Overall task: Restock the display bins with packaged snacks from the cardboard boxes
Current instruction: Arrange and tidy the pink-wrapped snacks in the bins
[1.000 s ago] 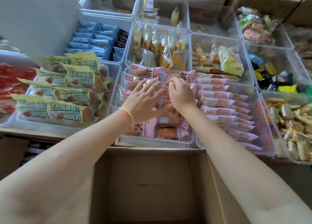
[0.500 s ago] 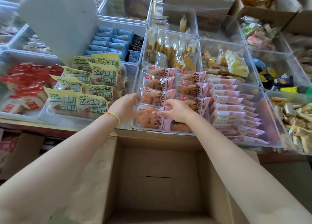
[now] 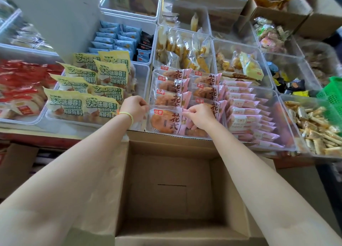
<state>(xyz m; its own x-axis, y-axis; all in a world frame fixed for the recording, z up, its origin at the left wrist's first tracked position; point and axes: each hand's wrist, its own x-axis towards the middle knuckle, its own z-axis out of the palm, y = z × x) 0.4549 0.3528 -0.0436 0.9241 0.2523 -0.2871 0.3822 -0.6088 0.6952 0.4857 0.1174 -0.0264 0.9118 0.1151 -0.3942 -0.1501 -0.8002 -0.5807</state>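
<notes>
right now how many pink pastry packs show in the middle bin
8 packs: four in the left column, front one pinched by left hand and right hand; three in the right column; one under the right hand. Others may lie hidden beneath.

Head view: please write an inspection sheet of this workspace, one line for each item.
Surface: clear display bins side by side.
Job's things: front pink bread pack in middle bin; cardboard box below shows no packs.
Clutter: green basket at right.
Grippers: left hand pinches the pack's left edge; right hand grips its right side.
Cables: nothing seen.
Surroundings: yellow-green packs left, more boxes behind.
</notes>
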